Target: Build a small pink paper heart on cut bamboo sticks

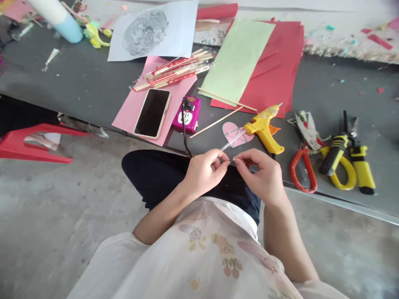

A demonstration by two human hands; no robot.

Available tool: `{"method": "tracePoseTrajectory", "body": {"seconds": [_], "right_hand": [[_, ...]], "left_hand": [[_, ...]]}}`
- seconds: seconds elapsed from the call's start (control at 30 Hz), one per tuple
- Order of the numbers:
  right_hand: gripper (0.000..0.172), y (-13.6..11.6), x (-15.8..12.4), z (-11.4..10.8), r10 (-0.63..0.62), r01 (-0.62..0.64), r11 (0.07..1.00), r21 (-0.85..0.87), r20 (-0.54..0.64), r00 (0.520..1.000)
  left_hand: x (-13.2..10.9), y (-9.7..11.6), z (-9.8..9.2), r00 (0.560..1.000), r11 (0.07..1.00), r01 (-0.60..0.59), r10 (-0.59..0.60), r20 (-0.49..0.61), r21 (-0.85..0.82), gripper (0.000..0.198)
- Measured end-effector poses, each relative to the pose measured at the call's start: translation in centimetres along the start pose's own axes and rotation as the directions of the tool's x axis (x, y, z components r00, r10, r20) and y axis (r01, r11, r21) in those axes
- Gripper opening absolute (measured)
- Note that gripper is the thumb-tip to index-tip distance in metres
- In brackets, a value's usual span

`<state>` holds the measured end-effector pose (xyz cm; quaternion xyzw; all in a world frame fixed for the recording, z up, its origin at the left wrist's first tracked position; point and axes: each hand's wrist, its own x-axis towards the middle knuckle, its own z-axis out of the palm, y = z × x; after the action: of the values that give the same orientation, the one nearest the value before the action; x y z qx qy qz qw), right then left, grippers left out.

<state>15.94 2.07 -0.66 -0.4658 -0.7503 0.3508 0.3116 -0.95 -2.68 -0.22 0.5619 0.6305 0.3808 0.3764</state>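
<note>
– Where are the hands?
– Both are over the lap, at the near edge of the table (87,81). The right hand (262,172) pinches a tiny pale piece (233,158). The left hand (207,172) makes a narrow pinch; whether it holds something, I cannot tell.
– And the room around?
– Ahead is the yellow glue gun (264,124), over the pink heart (228,128). A strip of tabletop separates it from the red-handled tool (303,170).

Left grip (207,171) pinched, right grip (263,172) holding tiny piece (233,158) — yellow glue gun (263,126) beyond
</note>
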Motion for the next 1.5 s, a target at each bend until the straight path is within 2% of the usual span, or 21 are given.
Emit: {"method": "tracePoseTrajectory", "body": {"seconds": [0.1,0.17,0.23,0.3,0.33,0.37,0.43,0.47,0.53,0.6,0.7,0.87,1.07,1.13,1.2,1.27,1.33,1.5], "right_hand": [[0.006,-0.5,0.3,-0.1,-0.047,0.047,0.999,0.021,0.027,0.999],[0.006,-1.0,0.5,0.2,-0.093,0.091,0.995,0.034,0.066,0.993],[0.006,-1.7,0.8,0.6,-0.134,0.128,0.990,0.055,0.116,0.984],[0.006,-2.3,0.9,1.2,-0.162,0.150,0.985,0.082,0.164,0.973],[0.007,-2.5,0.9,1.5,-0.174,0.159,0.983,0.094,0.183,0.968],[0.007,-2.8,0.9,1.8,-0.184,0.166,0.981,0.105,0.198,0.963],[0.007,-3.1,0.8,2.3,-0.200,0.177,0.977,0.121,0.218,0.955],[0.007,-3.2,0.7,2.5,-0.205,0.179,0.975,0.129,0.225,0.953],[0.007,-3.3,0.6,2.8,-0.205,0.176,0.975,0.138,0.242,0.948],[0.007,-3.3,0.4,3.0,-0.202,0.172,0.975,0.138,0.256,0.945],[0.008,-3.2,0.2,3.1,-0.199,0.166,0.976,0.141,0.267,0.943],[0.008,-3.1,0.1,3.3,-0.203,0.167,0.974,0.150,0.272,0.941],[0.009,-2.8,0.0,3.5,-0.208,0.168,0.973,0.158,0.292,0.933],[0.010,-2.7,0.0,3.6,-0.201,0.162,0.975,0.151,0.299,0.933],[0.010,-2.6,0.1,3.5,-0.189,0.153,0.978,0.141,0.301,0.935],[0.010,-2.6,0.1,3.5,-0.180,0.145,0.980,0.134,0.298,0.938],[0.010,-2.6,0.2,3.5,-0.176,0.143,0.981,0.130,0.294,0.940],[0.010,-2.6,0.4,3.6,-0.174,0.140,0.981,0.130,0.295,0.940]], "left_hand": [[-2.9,-0.7,-0.2,0.995,0.998,-0.060,0.060,-0.076,0.000,0.005],[-5.2,-1.8,-0.6,0.992,0.998,-0.059,0.062,-0.108,0.033,0.006],[-7.4,-3.7,-1.2,0.984,0.997,-0.010,0.024,-0.175,0.078,0.006],[-9.6,-6.2,-2.1,0.942,0.985,0.113,-0.064,-0.328,0.132,0.008],[-10.6,-7.7,-2.7,0.900,0.966,0.207,-0.127,-0.417,0.153,0.011],[-11.6,-9.2,-3.3,0.824,0.932,0.328,-0.202,-0.530,0.154,0.014],[-13.5,-12.2,-4.7,0.613,0.820,0.563,-0.328,-0.719,0.105,0.022],[-14.4,-13.5,-5.5,0.540,0.784,0.615,-0.343,-0.768,0.082,0.025],[-15.8,-15.7,-6.7,0.464,0.737,0.673,-0.359,-0.810,0.059,0.029],[-16.8,-17.2,-7.6,0.429,0.694,0.718,-0.377,-0.821,0.056,0.032],[-17.5,-18.6,-8.1,0.419,0.649,0.758,-0.400,-0.815,0.072,0.035],[-17.3,-19.7,-8.0,0.442,0.633,0.768,-0.417,-0.794,0.096,0.033],[-16.9,-19.0,-8.6,0.493,0.586,0.785,-0.395,-0.775,0.201,0.027],[-16.9,-18.6,-9.5,0.506,0.567,0.791,-0.397,-0.766,0.229,0.025],[-16.7,-18.4,-10.7,0.500,0.554,0.799,-0.394,-0.771,0.234,0.025],[-16.1,-18.2,-12.2,0.486,0.551,0.801,-0.372,-0.791,0.233,0.028],[-14.8,-18.2,-13.5,0.493,0.558,0.789,-0.329,-0.805,0.255,0.029],[-10.5,-18.3,-14.9,0.594,0.590,0.710,-0.206,-0.777,0.386,0.028]]}}
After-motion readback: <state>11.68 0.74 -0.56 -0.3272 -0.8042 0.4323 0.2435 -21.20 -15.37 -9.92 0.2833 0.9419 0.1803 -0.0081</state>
